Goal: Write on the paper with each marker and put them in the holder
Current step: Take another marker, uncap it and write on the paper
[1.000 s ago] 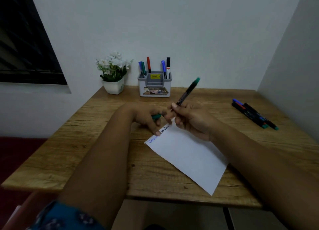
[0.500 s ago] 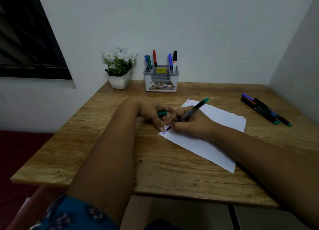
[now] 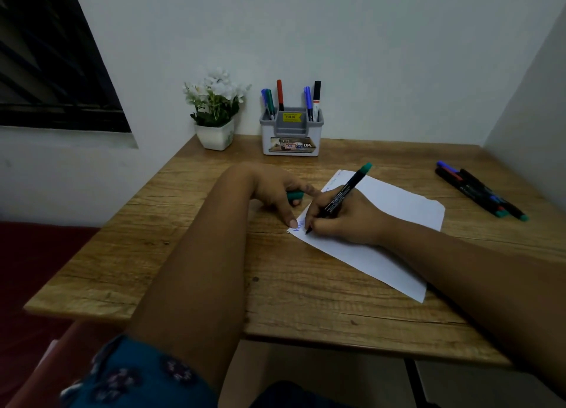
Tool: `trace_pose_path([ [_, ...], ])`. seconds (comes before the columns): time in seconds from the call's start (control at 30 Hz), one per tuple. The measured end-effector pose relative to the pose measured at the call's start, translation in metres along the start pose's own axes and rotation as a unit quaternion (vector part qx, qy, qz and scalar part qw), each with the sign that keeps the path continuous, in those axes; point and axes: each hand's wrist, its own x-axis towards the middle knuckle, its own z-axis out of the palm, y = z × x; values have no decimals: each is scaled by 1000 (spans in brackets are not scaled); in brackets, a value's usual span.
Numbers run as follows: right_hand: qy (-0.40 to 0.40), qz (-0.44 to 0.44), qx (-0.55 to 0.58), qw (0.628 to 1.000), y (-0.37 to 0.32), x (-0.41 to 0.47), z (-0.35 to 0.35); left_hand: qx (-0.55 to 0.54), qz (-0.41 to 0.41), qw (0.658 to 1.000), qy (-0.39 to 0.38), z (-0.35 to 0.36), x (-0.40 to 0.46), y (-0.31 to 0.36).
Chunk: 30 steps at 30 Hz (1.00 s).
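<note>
I was mid-writing: my right hand (image 3: 343, 216) gripped the green marker (image 3: 343, 195), tip on the paper (image 3: 398, 205) beneath it, while my left hand (image 3: 280, 190) held its cap (image 3: 294, 195) and pinned the corner; next, I judged, came recapping, then reaching to the holder (image 3: 291, 138) beyond both hands.

"OP" on holder (image 3: 291, 138) label

Pale walls (image 3: 352, 40) meet in corner; dark barred window (image 3: 46, 64) left; wooden table (image 3: 183, 254); dim light.
</note>
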Motion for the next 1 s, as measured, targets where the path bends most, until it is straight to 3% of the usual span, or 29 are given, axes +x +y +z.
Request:
trace_pose_path([
  [0.4, 33, 29, 50, 998, 6, 1, 0, -11, -1, 1000, -9, -1, 2, -2],
  [0.63, -7, 11, 16, 1000, 0, 0, 1, -11, -7, 1000, -12, -2, 3, 0],
  [0.77, 37, 44, 74, 996, 5, 2, -5, -5, -12, 1000, -12, -2, 2, 1],
  [1.0, 10, 26, 26, 999, 6, 1, -3, -3, -11, 1000, -7, -2, -1, 5],
])
